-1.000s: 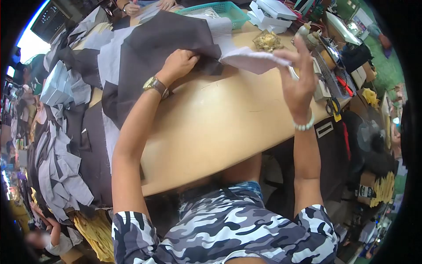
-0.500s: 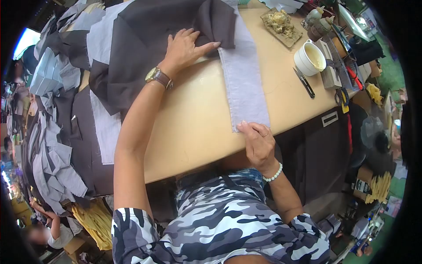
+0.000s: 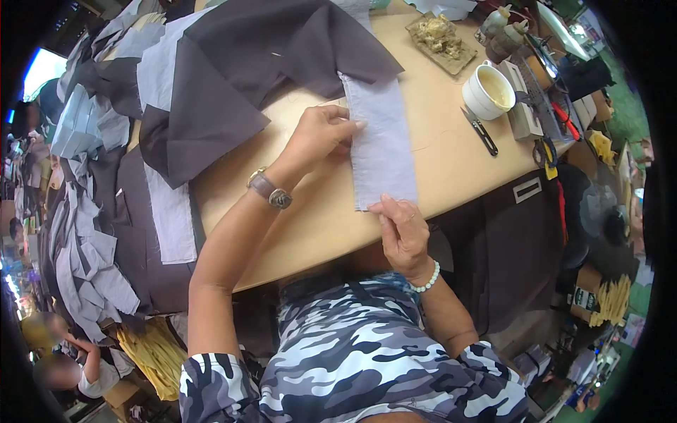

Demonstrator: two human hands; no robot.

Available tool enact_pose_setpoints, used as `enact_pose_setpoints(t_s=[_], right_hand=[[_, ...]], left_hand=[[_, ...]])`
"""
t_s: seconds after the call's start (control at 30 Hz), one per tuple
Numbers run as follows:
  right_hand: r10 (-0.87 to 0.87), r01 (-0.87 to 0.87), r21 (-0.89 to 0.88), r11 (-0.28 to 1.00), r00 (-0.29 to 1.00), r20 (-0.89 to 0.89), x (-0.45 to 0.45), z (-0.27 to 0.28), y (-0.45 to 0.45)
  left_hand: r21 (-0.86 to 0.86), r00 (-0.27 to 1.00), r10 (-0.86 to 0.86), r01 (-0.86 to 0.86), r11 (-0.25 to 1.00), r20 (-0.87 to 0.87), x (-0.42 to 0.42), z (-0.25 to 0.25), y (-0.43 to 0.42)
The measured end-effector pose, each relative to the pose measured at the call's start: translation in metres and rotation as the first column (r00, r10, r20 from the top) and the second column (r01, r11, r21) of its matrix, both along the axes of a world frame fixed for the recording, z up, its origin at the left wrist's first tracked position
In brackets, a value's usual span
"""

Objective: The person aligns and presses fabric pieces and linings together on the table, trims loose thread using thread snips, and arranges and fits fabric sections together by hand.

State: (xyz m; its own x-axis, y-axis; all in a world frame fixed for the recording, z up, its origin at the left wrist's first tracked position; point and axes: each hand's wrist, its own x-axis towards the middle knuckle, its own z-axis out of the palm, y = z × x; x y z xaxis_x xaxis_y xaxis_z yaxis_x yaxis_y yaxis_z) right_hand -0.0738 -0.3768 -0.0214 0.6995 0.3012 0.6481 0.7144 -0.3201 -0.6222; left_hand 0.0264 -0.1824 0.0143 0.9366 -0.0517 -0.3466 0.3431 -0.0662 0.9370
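Observation:
A light grey cloth strip (image 3: 384, 141) lies lengthwise toward me on the wooden table, its far part under dark brown cloth (image 3: 233, 63). My left hand (image 3: 323, 137), with a watch on the wrist, pinches the strip's left edge about midway along. At the strip's near end, my right hand (image 3: 402, 229), with a bead bracelet, has its fingers closed on the end near the table edge. The dark cloth spreads in folds beyond and to the left of my left hand.
Right of the strip are a white cup (image 3: 488, 92), small black snips (image 3: 479, 132), a tray of yellowish material (image 3: 442, 44), bottles (image 3: 505, 41) and scissors (image 3: 544, 154). Grey scraps (image 3: 84, 261) hang at the left. A person (image 3: 88, 363) is at lower left.
My right hand has brought the strip's end down to the near edge. My left hand has left the dark cloth and moved nearer, onto the strip's edge. The dark cloth has shifted.

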Motion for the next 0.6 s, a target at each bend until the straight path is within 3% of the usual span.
enact_pose_setpoints(t_s=[0.03,0.23,0.33,0.43,0.53,0.6], right_hand=[[0.001,-0.001,0.008,1.0,1.0,-0.009,0.0,0.0,-0.001],[-0.11,0.112,0.104,0.988,0.994,-0.024,0.005,0.005,-0.015],[-0.213,0.215,0.092,0.972,0.977,-0.031,0.018,0.008,-0.028],[-0.289,0.295,0.144,0.945,0.955,-0.063,0.033,0.01,-0.029],[-0.253,0.328,0.278,0.903,0.928,-0.273,0.045,-0.001,-0.024],[-0.241,0.325,0.298,0.898,0.927,-0.286,0.05,-0.004,-0.022]], left_hand=[[-0.122,0.999,-0.005,-0.002,0.993,-0.053,0.003,-0.004,-0.001],[-0.2,0.994,-0.039,0.017,0.98,-0.105,0.001,0.002,-0.001],[-0.256,0.985,0.026,-0.07,0.964,-0.171,-0.008,0.01,-0.004],[-0.326,0.995,-0.011,-0.021,0.945,-0.097,-0.008,-0.001,0.0],[-0.174,0.999,-0.034,0.036,0.984,0.012,-0.024,0.013,0.003],[-0.209,0.996,-0.087,0.092,0.973,0.034,-0.041,0.019,0.008]])
